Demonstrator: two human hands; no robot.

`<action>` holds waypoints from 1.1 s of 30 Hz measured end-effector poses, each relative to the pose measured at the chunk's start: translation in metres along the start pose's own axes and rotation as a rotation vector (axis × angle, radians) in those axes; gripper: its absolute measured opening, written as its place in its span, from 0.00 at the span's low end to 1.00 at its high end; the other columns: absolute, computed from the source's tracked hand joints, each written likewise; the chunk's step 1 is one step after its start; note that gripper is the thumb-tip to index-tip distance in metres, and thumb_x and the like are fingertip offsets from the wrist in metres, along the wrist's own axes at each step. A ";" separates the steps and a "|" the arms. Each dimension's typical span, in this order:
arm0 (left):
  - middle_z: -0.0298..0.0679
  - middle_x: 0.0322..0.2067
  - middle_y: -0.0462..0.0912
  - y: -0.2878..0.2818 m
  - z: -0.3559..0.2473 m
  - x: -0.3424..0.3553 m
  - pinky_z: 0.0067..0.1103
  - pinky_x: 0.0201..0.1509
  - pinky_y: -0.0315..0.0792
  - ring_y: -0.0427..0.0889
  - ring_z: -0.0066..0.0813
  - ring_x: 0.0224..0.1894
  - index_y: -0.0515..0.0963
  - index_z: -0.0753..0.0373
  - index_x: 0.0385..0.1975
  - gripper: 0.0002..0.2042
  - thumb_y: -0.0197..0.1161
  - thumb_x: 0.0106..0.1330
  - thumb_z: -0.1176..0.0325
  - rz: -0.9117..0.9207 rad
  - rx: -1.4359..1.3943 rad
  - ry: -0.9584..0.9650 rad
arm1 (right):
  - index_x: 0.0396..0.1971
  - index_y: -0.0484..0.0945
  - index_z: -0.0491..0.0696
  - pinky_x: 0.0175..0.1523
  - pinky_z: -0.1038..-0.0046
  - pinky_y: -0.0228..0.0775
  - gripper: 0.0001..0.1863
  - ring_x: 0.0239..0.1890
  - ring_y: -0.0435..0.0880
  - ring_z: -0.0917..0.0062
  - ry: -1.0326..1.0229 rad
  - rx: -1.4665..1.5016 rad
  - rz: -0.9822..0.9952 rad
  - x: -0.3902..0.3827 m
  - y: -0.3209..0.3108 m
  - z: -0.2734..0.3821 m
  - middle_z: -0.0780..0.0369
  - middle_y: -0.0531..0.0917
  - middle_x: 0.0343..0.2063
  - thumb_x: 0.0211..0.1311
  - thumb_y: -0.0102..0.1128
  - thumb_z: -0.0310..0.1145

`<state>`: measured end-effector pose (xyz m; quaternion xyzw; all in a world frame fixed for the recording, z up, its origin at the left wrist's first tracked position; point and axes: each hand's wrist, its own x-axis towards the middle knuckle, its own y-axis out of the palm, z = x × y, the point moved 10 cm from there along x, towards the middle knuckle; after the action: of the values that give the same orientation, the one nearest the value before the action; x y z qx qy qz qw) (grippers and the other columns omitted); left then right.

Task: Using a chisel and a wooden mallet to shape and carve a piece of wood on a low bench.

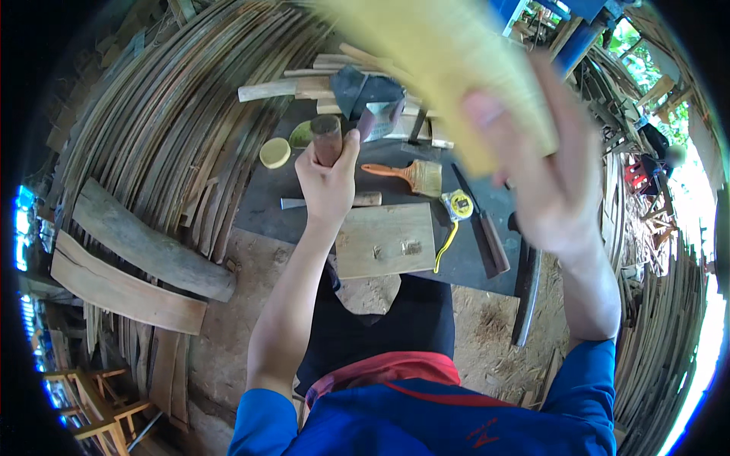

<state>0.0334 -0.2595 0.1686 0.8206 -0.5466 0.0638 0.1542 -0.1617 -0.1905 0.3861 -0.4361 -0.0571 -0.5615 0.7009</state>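
My left hand (325, 182) is closed round a brown round wooden handle (327, 139), its end pointing up; what the handle belongs to cannot be made out. Raised near the camera, my right hand (551, 171) grips a pale yellow wooden board (456, 72), both smeared by motion. Below my hands, a small flat wooden board (384, 242) lies at the near edge of the dark tabletop (475, 262). Around it lie a chisel (365, 199), partly behind my left wrist, an orange-handled paintbrush (411, 176), and a yellow tape measure (458, 205) with its tape a little out.
A long tool with a brown handle (493, 242) lies at the table's right. A round pale lid (275, 153) sits at the left, with wood offcuts (266, 91) and dark sheets (357, 91) behind. Stacked wood strips (152, 114) and curved planks (129, 285) fill the left side.
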 end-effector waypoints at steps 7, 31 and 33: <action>0.23 0.18 0.70 0.005 -0.011 -0.007 0.16 0.25 0.56 0.63 0.10 0.22 0.73 0.65 0.21 0.12 0.66 0.66 0.72 -0.001 -0.074 0.088 | 0.47 0.72 0.38 0.27 0.68 0.73 0.24 0.21 0.83 0.69 -0.096 -0.375 0.271 -0.020 0.036 -0.018 0.51 0.81 0.25 0.66 0.63 0.44; 0.25 0.19 0.71 0.015 -0.007 -0.043 0.17 0.28 0.61 0.67 0.13 0.23 0.71 0.64 0.19 0.15 0.68 0.66 0.72 0.094 0.085 0.104 | 0.44 0.71 0.45 0.35 0.57 0.73 0.22 0.31 0.82 0.56 0.418 -0.374 0.135 -0.220 0.088 -0.186 0.54 0.79 0.26 0.64 0.63 0.48; 0.26 0.19 0.70 0.018 -0.008 -0.050 0.17 0.27 0.60 0.66 0.13 0.24 0.69 0.64 0.19 0.15 0.68 0.66 0.72 0.143 0.081 0.090 | 0.40 0.71 0.45 0.40 0.58 0.73 0.20 0.36 0.80 0.57 0.317 -0.429 0.102 -0.210 0.093 -0.179 0.54 0.79 0.29 0.61 0.64 0.46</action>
<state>-0.0022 -0.2197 0.1663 0.7814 -0.5932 0.1336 0.1401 -0.2338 -0.1576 0.1055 -0.4838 0.1957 -0.5858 0.6200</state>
